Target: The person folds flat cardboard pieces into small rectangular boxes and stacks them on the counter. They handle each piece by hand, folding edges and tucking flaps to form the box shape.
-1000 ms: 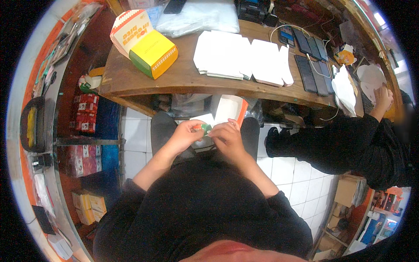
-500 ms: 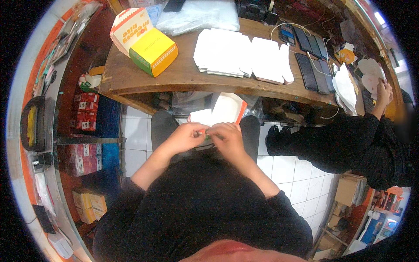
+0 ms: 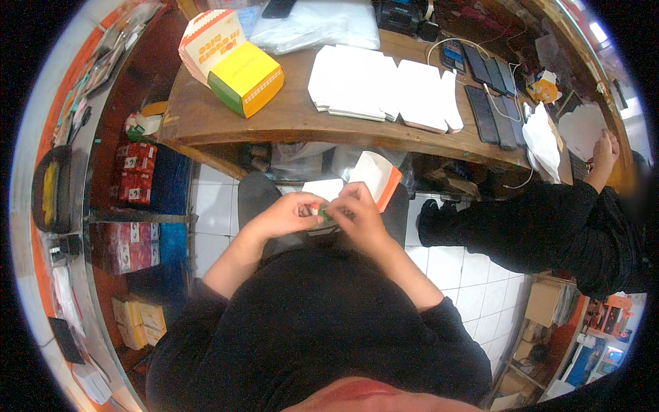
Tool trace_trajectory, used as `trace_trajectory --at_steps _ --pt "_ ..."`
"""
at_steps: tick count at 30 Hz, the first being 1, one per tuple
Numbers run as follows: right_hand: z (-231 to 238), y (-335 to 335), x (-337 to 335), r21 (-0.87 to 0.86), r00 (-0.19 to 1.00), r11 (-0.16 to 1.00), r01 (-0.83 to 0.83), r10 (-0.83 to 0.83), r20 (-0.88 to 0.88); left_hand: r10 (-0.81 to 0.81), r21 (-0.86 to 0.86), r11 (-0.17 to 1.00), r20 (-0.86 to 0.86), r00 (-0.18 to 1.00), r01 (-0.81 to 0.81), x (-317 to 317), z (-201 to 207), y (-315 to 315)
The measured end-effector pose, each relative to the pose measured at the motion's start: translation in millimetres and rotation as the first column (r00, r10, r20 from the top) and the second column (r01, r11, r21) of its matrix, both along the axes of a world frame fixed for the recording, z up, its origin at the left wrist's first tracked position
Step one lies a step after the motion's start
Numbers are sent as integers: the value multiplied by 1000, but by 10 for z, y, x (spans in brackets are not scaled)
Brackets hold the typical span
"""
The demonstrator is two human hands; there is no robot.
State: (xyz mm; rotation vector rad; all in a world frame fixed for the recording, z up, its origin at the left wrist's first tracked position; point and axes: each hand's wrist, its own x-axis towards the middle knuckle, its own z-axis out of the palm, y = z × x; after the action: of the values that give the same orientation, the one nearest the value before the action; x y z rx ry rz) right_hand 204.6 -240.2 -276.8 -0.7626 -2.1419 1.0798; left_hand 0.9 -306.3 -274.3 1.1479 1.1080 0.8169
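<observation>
A partly folded cardboard food box [image 3: 374, 177], white inside with orange outside, rests over my lap below the table edge. My left hand [image 3: 283, 214] is closed on its left side, thumb and fingers pinching a small red and green corner. Beside it, my right hand [image 3: 362, 218] has its fingers bent at the same corner, thumb and forefinger on the green flap. The two hands nearly meet and cover most of the box's near side. On the table at left stands a made-up box [image 3: 247, 74], yellow and green, with its lid up.
Stacks of flat white box blanks [image 3: 350, 81] lie on the wooden table [image 3: 295, 127], with several phones [image 3: 482, 113] and cables to their right. Clear plastic bags [image 3: 316, 27] lie at the back. At far right another person's hand [image 3: 604, 152] holds a white paper piece [image 3: 580, 129].
The raised part of the box in my lap has shifted right and tilted. My right hand's fingers have lifted and bent more. The other person's white piece has turned.
</observation>
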Motion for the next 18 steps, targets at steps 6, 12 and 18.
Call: trace_trajectory --at_steps 6,12,18 --pt "124 -6 -19 -106 1000 994 -9 10 2 28 -74 997 130 991 -18 14 -10 -38" --pt "152 14 -20 -150 999 988 -24 27 20 42 -74 997 185 982 -29 23 -37 -63" --pt "177 -73 -52 156 997 987 31 -42 63 24 -132 991 147 989 -5 20 138 2"
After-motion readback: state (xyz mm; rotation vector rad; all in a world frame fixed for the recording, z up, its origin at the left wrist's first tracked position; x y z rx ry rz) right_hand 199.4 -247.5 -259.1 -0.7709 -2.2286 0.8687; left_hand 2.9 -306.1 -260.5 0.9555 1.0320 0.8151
